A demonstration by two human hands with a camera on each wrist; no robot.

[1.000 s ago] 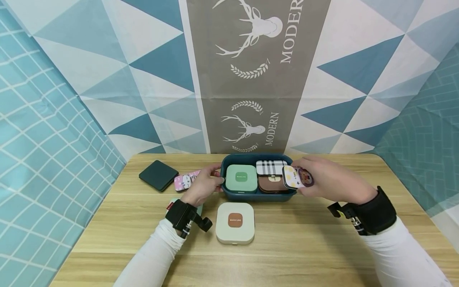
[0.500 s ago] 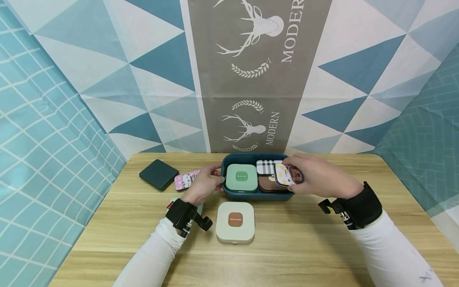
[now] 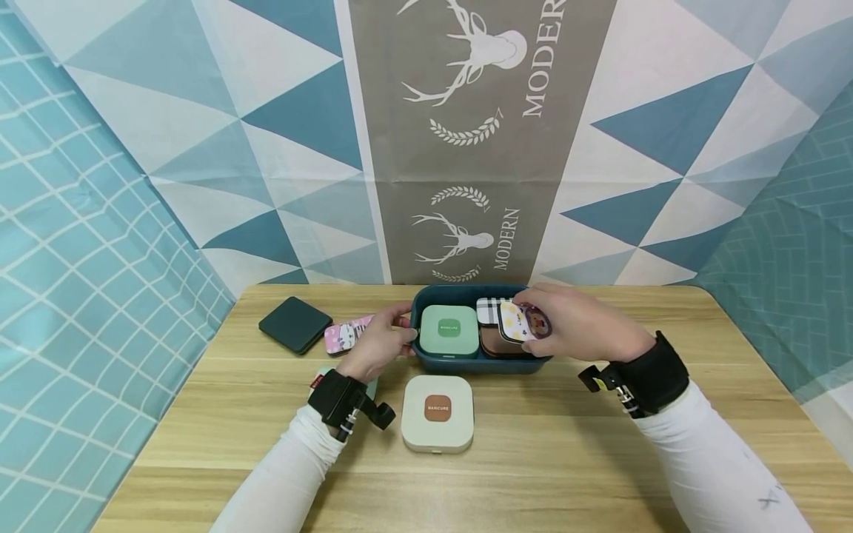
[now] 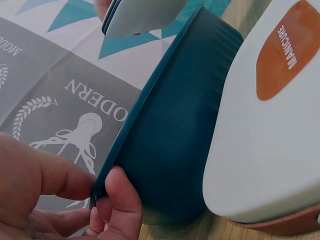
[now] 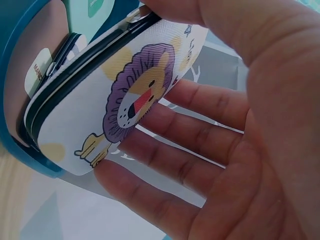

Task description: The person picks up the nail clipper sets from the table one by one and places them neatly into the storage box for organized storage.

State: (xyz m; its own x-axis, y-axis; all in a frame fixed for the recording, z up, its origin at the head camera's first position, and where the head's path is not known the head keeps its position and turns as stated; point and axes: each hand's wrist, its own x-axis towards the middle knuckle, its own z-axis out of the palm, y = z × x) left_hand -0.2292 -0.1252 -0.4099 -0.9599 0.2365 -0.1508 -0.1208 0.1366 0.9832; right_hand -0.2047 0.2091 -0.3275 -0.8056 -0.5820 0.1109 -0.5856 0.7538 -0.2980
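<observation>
My left hand (image 3: 375,346) pinches the left end of a dark blue oval bin (image 3: 476,366); in the left wrist view, thumb and finger (image 4: 122,200) grip its rim. My right hand (image 3: 580,322) holds a small white case with a lion print (image 5: 90,120), tilted, over the bin's right half. A thumb and several fingertips bear on it in the right wrist view. Inside the bin lie a green manicure case (image 3: 449,344) on the left, a brown case (image 3: 494,345) at front right and a black-and-white plaid case (image 3: 488,307) behind it. The lion case partly hides the last two.
A cream manicure case (image 3: 437,433) lies on the wooden table (image 3: 533,459) in front of the bin. To the left are a dark green square case (image 3: 295,324) and a pink patterned case (image 3: 341,337). My left wrist mostly covers a mint green item (image 3: 371,390).
My right hand has carried the lion case leftward, from the bin's right end to above the brown and plaid cases. My left hand stays on the rim.
</observation>
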